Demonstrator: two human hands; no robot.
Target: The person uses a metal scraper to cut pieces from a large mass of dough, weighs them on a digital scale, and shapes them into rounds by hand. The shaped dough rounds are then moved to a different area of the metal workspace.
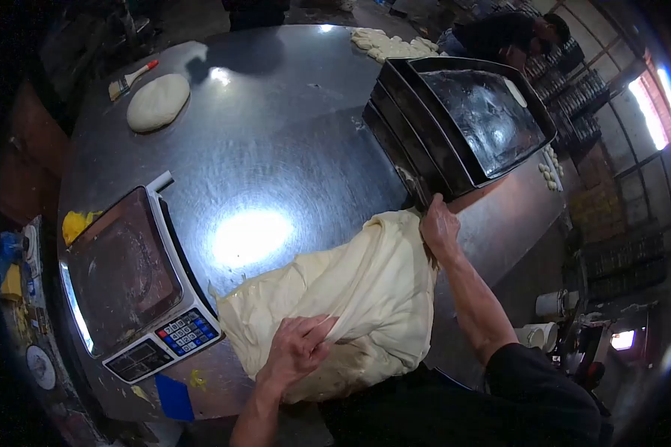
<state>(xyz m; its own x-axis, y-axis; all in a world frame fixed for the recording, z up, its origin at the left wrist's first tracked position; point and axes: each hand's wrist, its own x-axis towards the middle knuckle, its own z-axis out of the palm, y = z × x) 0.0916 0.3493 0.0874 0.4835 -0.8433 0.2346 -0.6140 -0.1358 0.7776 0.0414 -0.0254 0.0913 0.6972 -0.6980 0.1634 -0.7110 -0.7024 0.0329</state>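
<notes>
A large mass of pale dough (pixel 365 276) lies in folds at the front edge of the metal table, partly hanging toward my body. My left hand (pixel 302 346) is closed on a fold of this dough at its near side. At the dough's far right corner my right hand (pixel 441 227) is closed, its fingers curled beside the tray stack. A narrow dark strip (pixel 423 192) juts out above that fist; what it is I cannot make out. The dough's underside is hidden.
A digital scale (pixel 123 279) stands at left on the metal table (pixel 276 164). Behind it are a round dough piece (pixel 159 103) and a brush (pixel 133 80). Stacked black trays (pixel 484 119) stand at right. More dough (pixel 391 46) lies at the back; another person (pixel 507 37) bends beyond.
</notes>
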